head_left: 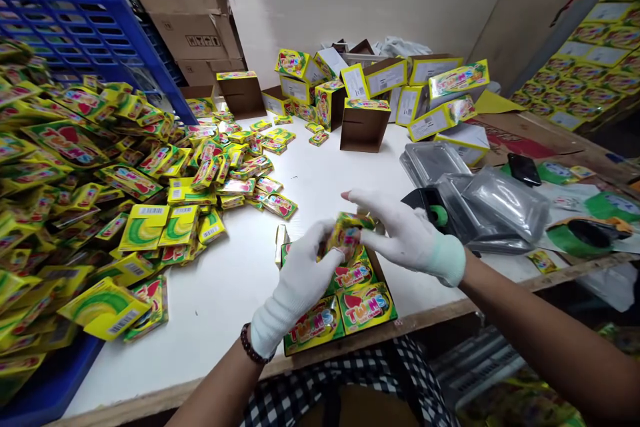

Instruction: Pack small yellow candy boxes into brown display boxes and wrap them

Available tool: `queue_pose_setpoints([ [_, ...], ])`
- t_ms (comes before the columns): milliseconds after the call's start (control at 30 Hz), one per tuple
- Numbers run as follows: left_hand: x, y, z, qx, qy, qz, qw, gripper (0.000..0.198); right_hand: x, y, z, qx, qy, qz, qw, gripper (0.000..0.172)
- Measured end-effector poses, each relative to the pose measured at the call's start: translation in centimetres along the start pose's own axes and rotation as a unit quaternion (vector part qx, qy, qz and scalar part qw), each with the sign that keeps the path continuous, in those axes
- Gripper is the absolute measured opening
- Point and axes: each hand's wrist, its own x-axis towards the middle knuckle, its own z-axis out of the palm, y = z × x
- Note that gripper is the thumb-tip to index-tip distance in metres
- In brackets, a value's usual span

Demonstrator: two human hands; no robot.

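Note:
Both hands wear white gloves and meet over an open display carton (385, 303) at the table's front edge. My left hand (295, 287) and my right hand (405, 233) pinch a small yellow-green candy pack (346, 232) between them, just above the carton. Several "Twins" packs (365, 307) lie flat in rows inside the carton. My right index finger sticks out toward the left. A big loose heap of the same candy packs (100, 180) spreads across the table's left side, within reach of my left hand.
A blue plastic crate (75, 20) leans behind the heap. Brown and yellow cartons (365, 123) stand at the table's back. Clear plastic sheets and a tape dispenser (435, 213) lie at right. Stacked packs fill the far right. White table surface (320, 180).

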Motion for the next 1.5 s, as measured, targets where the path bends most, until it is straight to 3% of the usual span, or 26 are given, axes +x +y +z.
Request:
queue_pose_setpoints([
  [67,-0.3,-0.5,0.6,0.088,-0.055,-0.001,0.995,0.029,-0.9,0.8,-0.2,-0.057,-0.059,-0.01,0.997,0.044],
  [133,0.0,-1.2,0.6,0.15,-0.065,0.004,0.987,0.033,-1.6,1.8,-0.1,-0.071,-0.12,0.036,0.99,0.032],
  [200,0.8,-2.2,-0.4,0.193,-0.014,0.009,0.981,0.038,-2.1,2.8,0.6,-0.053,-0.153,0.12,0.979,0.029],
  [300,2.3,-4.5,-4.2,0.258,0.092,-0.042,0.961,0.04,-2.8,4.1,2.3,0.001,-0.171,0.184,0.968,0.034],
  [367,2.9,-6.3,-7.0,0.305,0.123,-0.121,0.937,0.042,-3.1,4.5,3.6,-0.014,-0.188,0.16,0.969,0.031],
  [433,3.0,-7.9,-9.1,0.328,0.123,-0.198,0.915,0.054,-3.2,4.4,4.5,-0.099,-0.215,0.108,0.966,0.026],
  [533,2.8,-9.4,-10.1,0.29,0.087,-0.276,0.912,0.073,-2.8,3.6,5.2,-0.232,-0.278,0.037,0.931,0.028],
  [667,2.5,-10.0,-10.0,0.25,0.09,-0.27,0.925,0.037,-2.4,3.2,5.3,-0.276,-0.322,0.022,0.905,0.024],
  [767,1.7,-9.0,-10.4,0.231,0.135,-0.23,0.936,0.029,-2.7,3.6,5.2,-0.237,-0.291,0.03,0.926,0.022],
  [867,0.6,-6.5,-10.0,0.165,0.161,-0.154,0.961,0.038,-2.3,3.4,4.8,-0.135,-0.168,0.045,0.976,0.024],
  [967,0.1,-3.1,-7.8,0.156,0.116,-0.028,0.981,0.033,-0.6,2.1,4.1,-0.017,-0.01,0.0,1.0,0.038],
  [1033,0.2,-1.1,-5.8,0.23,0.064,0.042,0.97,0.025,0.8,1.2,3.4,0.043,0.016,-0.067,0.997,0.048],
  [1100,0.4,-0.2,-4.2,0.283,0.048,0.077,0.955,0.028,1.5,0.9,2.7,0.073,-0.002,-0.098,0.993,0.046],
  [1167,0.6,-0.5,-3.2,0.282,0.08,0.076,0.953,0.039,1.4,1.5,2.4,0.069,-0.003,-0.055,0.996,0.041],
  [1233,0.7,-1.8,-2.9,0.285,0.109,0.057,0.95,0.046,0.4,2.9,2.8,0.05,0.009,0.036,0.998,0.037],
  [1300,0.6,-3.3,-2.7,0.327,0.103,0.053,0.938,0.045,-0.9,4.4,4.0,0.043,0.015,0.126,0.991,0.034],
  [1400,0.1,-4.7,-2.3,0.406,0.018,0.072,0.911,0.039,-2.5,6.0,6.5,0.032,0.031,0.187,0.981,0.03],
  [1500,-0.1,-4.7,-1.5,0.459,-0.062,0.081,0.882,0.03,-3.5,6.3,8.0,-0.043,0.041,0.153,0.986,0.023],
])
